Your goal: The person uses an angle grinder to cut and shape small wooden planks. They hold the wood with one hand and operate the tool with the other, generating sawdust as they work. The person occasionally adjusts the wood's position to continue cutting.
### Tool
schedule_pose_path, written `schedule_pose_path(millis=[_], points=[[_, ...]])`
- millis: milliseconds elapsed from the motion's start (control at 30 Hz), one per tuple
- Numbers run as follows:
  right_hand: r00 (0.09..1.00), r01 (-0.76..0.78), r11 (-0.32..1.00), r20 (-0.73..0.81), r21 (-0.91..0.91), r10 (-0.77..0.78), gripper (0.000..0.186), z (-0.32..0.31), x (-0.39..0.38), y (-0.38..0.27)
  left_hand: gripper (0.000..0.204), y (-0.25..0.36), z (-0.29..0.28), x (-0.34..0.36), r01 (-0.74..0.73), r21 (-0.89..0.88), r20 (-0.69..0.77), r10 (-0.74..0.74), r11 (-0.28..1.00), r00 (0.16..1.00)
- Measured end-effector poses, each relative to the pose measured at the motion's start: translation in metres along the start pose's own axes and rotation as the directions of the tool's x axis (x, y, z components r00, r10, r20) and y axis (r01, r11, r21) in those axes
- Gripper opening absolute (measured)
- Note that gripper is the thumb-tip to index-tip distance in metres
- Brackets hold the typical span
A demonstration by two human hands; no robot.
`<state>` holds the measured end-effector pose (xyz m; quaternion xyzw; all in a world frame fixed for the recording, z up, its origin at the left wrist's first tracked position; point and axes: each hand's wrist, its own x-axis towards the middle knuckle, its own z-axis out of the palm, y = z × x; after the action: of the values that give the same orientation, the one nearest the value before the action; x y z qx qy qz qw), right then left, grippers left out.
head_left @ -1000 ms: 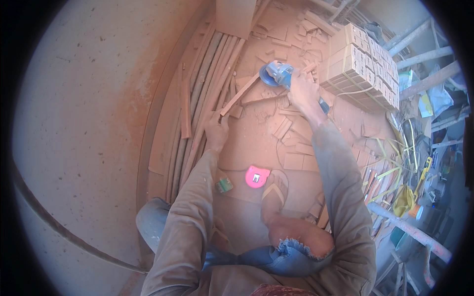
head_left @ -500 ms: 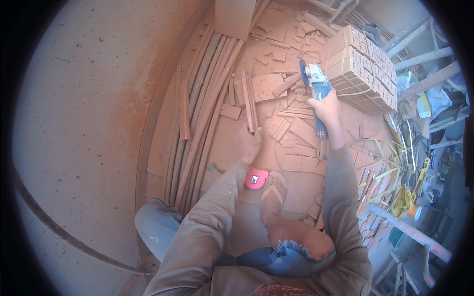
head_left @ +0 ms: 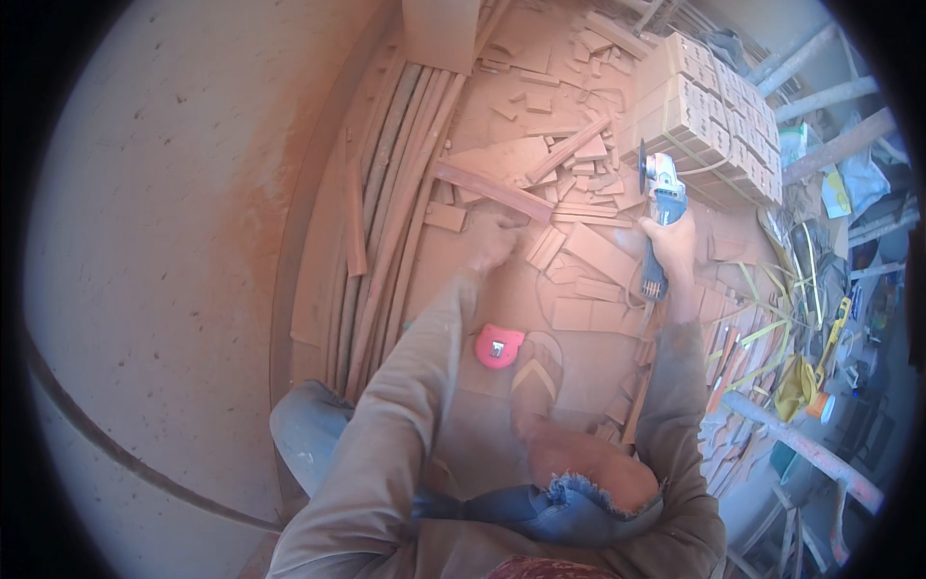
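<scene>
The right hand [head_left: 672, 246] has its grip wrapped tight around an angle grinder [head_left: 660, 203], disc pointing toward 12 o'clock, just beside the strapped brick stack [head_left: 714, 106]. The left hand [head_left: 492, 241] is blurred, its grip unclear, touching a long tile strip [head_left: 492, 190]. A pink tape measure [head_left: 499, 346] lies on the dusty floor [head_left: 569, 386] at 6 o'clock.

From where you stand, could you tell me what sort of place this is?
Probably a building site or tile-cutting spot. The right hand holds an angle grinder, cut terracotta tile pieces litter the dusty floor, and strapped tile stacks stand beside metal poles.
</scene>
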<state>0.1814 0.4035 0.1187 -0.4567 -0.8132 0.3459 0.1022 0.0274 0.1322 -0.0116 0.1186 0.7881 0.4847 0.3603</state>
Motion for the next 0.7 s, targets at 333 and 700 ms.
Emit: schedule_pose_path(millis=[333, 700], points=[[0.998, -0.059, 0.998, 0.023, -0.037, 0.06, 0.056, -0.008, 0.001, 0.028, 0.031, 0.009, -0.118, 0.03, -0.372, 0.924, 0.189, 0.742, 0.087, 0.643], [0.997, 0.05, 0.993, 0.067, -0.107, -0.043, 0.064, 0.017, -0.019, -0.026, 0.028, -0.007, -0.124, -0.046, -0.412, 0.589, 0.239, 0.337, 0.696, 0.911]])
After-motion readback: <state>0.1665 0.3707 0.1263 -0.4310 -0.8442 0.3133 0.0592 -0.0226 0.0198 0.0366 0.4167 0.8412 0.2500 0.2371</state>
